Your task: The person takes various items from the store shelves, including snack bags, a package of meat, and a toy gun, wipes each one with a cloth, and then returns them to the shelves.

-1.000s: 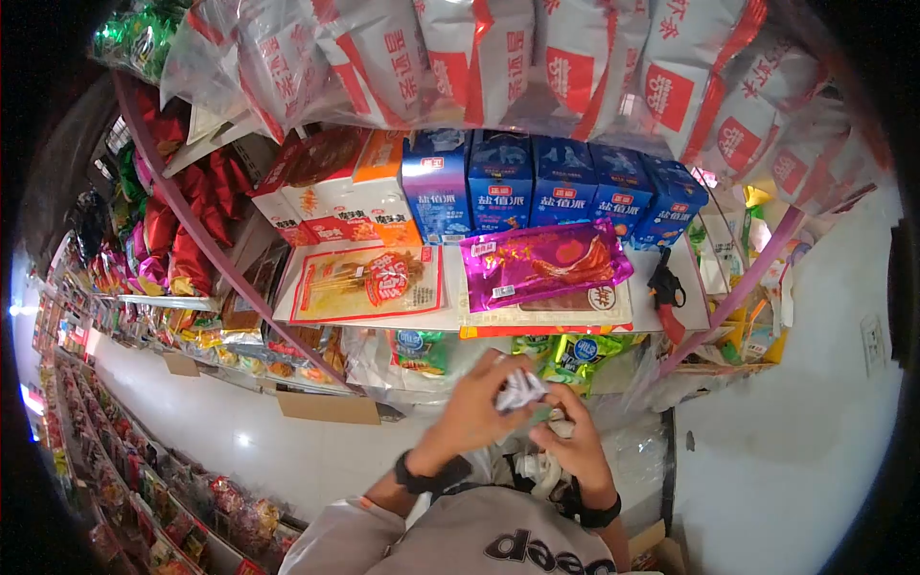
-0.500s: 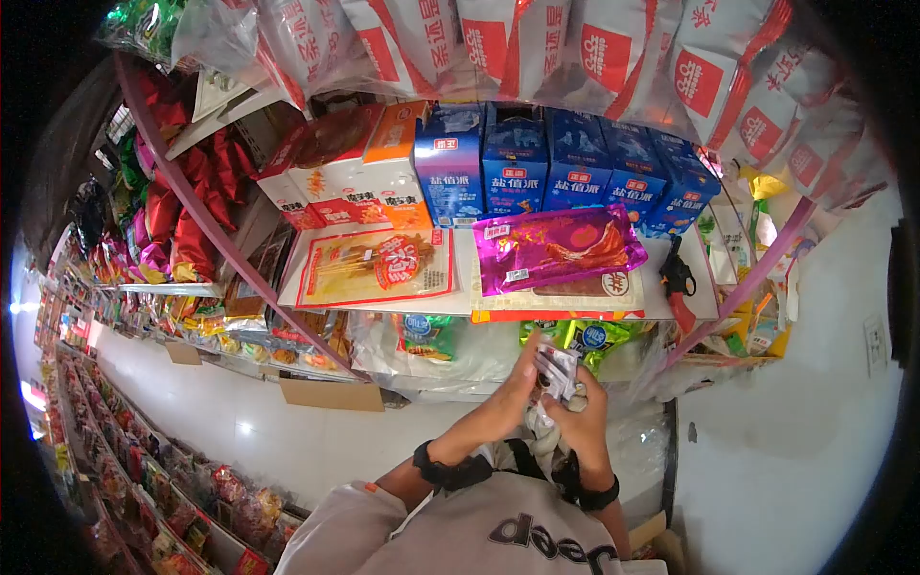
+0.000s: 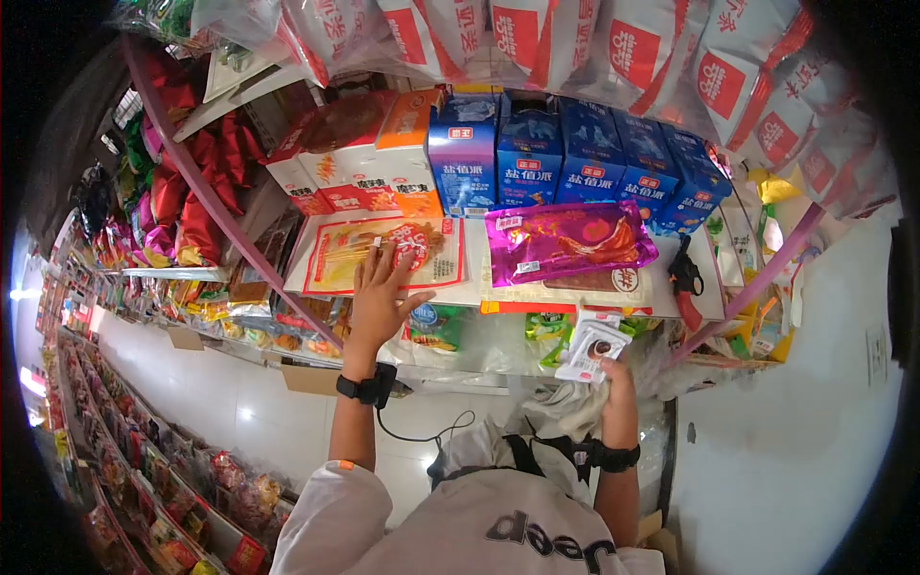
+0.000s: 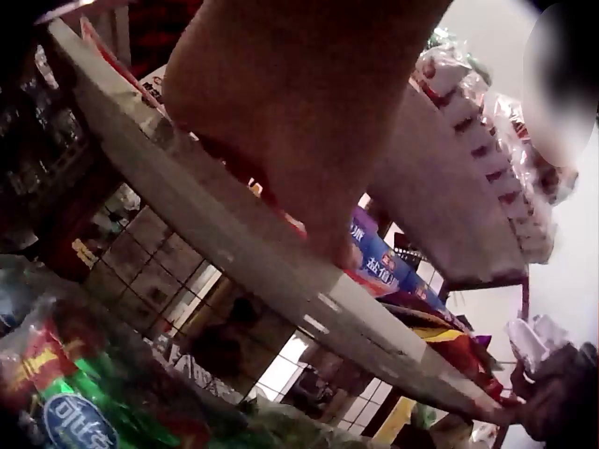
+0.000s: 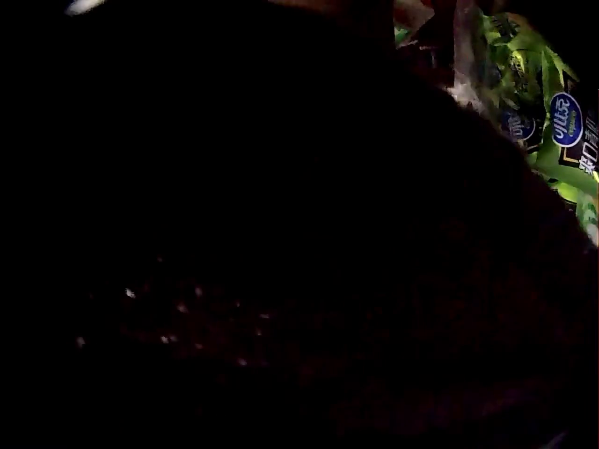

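Note:
My left hand (image 3: pixel 381 295) lies with spread, fairly straight fingers over a flat clear snack packet (image 3: pixel 331 259) with a red border, on the shelf's front. A small white piece shows by its fingertips. In the left wrist view that hand (image 4: pixel 290 112) is dark against the shelf edge. My right hand (image 3: pixel 619 383) pinches small white packets (image 3: pixel 592 347) printed with a dark round picture, in front of the shelf. Off-white cloth (image 3: pixel 570 407) hangs just below them. A purple snack packet (image 3: pixel 573 241) lies to the right of the clear one. The right wrist view is mostly black.
Blue boxes (image 3: pixel 529 158) and orange-white boxes (image 3: pixel 410 158) stand at the back of the shelf (image 3: pixel 470 278). A red-handled black tool (image 3: pixel 685 283) lies at its right end. Green bags (image 3: pixel 548 331) sit below. White-and-red bags (image 3: pixel 522 43) hang above.
Both hands were together at the white packets. My left hand has left them and moved left and forward onto the clear snack packet. My right hand keeps the packets, now farther right.

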The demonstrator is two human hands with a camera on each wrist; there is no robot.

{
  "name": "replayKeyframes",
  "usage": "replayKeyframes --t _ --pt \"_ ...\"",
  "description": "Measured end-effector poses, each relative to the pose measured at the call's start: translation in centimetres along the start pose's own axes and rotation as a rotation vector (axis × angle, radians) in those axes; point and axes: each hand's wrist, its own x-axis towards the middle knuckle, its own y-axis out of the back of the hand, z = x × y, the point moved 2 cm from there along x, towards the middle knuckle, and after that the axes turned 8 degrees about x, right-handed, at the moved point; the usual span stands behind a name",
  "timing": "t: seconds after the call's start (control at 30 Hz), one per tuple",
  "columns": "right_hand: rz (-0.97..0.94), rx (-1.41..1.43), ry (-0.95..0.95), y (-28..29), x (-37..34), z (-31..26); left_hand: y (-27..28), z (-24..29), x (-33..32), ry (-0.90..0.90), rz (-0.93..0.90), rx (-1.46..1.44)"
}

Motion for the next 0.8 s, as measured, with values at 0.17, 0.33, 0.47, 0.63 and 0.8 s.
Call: replayKeyframes --t 0.17,0.33,0.47,0.63,0.8 --pt "0.087 -0.157 0.011 1.4 1.6 -0.9 0.5 -0.3 -0.7 -0.053 -0.051 0.02" --pt "-0.077 -0.126 -0.011 1.8 2.4 -1.8 1.2 -1.7 0.7 -0.007 -0.047 -0.13" --pt "-0.008 -0.049 0.034 0.3 2.5 -1.6 1.8 -2.0 1.7 -0.071 -0.076 -0.144" --pt "-0.014 -0.016 0.05 -0.3 2.8 -1.6 2.1 -2.8 1.5 -0.232 -0.119 -0.252" --pt "0.007 0.048 0.073 -3.5 3.0 -3.0 1.7 -1.7 1.0 -0.224 0.087 -0.05"
